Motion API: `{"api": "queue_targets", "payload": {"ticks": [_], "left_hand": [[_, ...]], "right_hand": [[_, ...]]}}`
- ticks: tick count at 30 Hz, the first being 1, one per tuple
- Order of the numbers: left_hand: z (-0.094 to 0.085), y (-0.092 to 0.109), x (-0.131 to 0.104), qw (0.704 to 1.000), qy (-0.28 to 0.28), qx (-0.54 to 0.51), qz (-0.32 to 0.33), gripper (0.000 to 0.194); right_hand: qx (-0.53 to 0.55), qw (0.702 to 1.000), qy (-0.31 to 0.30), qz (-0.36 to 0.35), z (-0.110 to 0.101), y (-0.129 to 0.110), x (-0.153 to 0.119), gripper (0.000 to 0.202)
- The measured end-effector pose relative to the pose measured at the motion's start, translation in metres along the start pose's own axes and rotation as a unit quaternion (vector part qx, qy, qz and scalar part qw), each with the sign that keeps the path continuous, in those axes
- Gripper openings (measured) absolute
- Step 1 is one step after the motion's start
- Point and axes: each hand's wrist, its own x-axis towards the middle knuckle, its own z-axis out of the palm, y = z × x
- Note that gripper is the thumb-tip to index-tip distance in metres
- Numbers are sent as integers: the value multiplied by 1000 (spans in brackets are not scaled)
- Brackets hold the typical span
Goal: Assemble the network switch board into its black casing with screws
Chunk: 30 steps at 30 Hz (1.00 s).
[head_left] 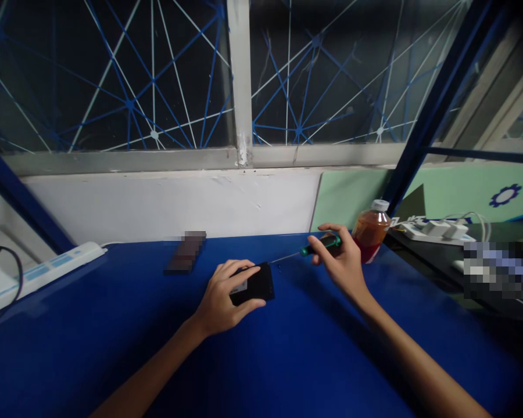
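A flat black rectangular case (260, 283) with a pale label lies on the blue table. My left hand (226, 296) grips it from the left, fingers along its far edge and thumb on its near edge. In my right hand (340, 258) is a screwdriver (320, 246) with a green and black handle, held at a slant. Its thin metal shaft points left, and the tip is at the far right corner of the case; whether it sits in a screw is too small to tell. Tiny dark bits, perhaps screws, (279, 266) lie just right of the case.
A bottle of amber drink (372, 229) stands just behind my right hand. A blurred dark flat object (186, 252) lies at the back left. Power strips lie on the left (43, 276) and at the right (438, 231). A wall and windows rise behind the table (261, 360).
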Motion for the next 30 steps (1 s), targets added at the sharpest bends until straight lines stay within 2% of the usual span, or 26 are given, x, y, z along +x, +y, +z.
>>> {"api": "queue_targets", "payload": {"ticks": [2, 6, 8, 11, 13, 19, 21, 24, 26, 30], "left_hand": [[0, -1, 0, 1000, -1, -1, 2, 50], [1, -1, 0, 1000, 0, -1, 3, 52], [1, -1, 0, 1000, 0, -2, 2, 53], [0, -1, 0, 1000, 0, -4, 3, 54], [-1, 0, 0, 1000, -1, -6, 6, 54], [-1, 0, 0, 1000, 1, -9, 10, 54], [-1, 0, -1, 1000, 2, -11, 12, 54], [-1, 0, -1, 1000, 2, -11, 13, 54], [-1, -1, 0, 1000, 0, -7, 10, 53], [-1, -2, 0, 1000, 1, -3, 6, 54]], "right_hand": [[8, 1000, -16, -5, -1, -1, 0, 37], [101, 992, -76, 8, -2, -4, 1, 38], [96, 993, -61, 11, -1, -4, 1, 40], [33, 999, -11, 6, 0, -2, 0, 39], [0, 1000, 0, 7, -1, -1, 1, 35], [132, 987, -87, 26, -4, -1, 4, 34], [116, 991, -65, 26, -3, -1, 4, 35], [26, 1000, -3, 16, -2, 1, 2, 33], [-12, 1000, 5, 10, -3, 1, 2, 32], [85, 994, -74, 16, -5, -2, 3, 33]]}}
